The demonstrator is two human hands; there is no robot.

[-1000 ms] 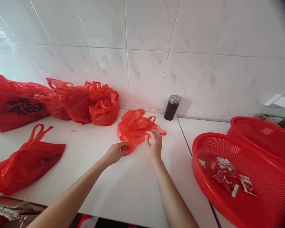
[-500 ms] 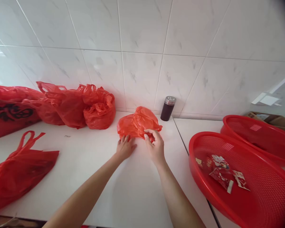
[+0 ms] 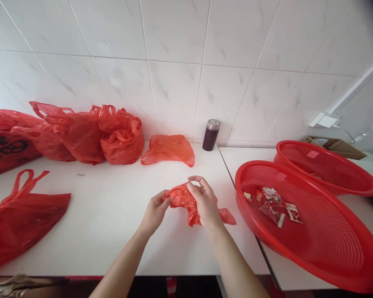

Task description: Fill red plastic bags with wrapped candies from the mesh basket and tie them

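Both my hands hold a crumpled red plastic bag (image 3: 186,200) just above the white table (image 3: 112,215), near its front edge. My left hand (image 3: 155,211) pinches the bag's left end. On the bag's right side my right hand (image 3: 205,200) grips it with thumb and fingers closed, and a loose tail of plastic hangs out to the right. Another red plastic bag (image 3: 169,149) lies flat on the table by the wall, apart from my hands.
Filled red bags (image 3: 108,132) are piled against the tiled wall at the left, and one more red bag (image 3: 21,215) lies at the front left. A dark flask (image 3: 210,135) stands by the wall. Two red mesh baskets (image 3: 313,244) sit at the right; the nearer one holds snack packets (image 3: 273,203).
My hands left the bag by the wall and drew back toward me, and now hold a crumpled red bag nearer the table's front. The view shifted slightly right.
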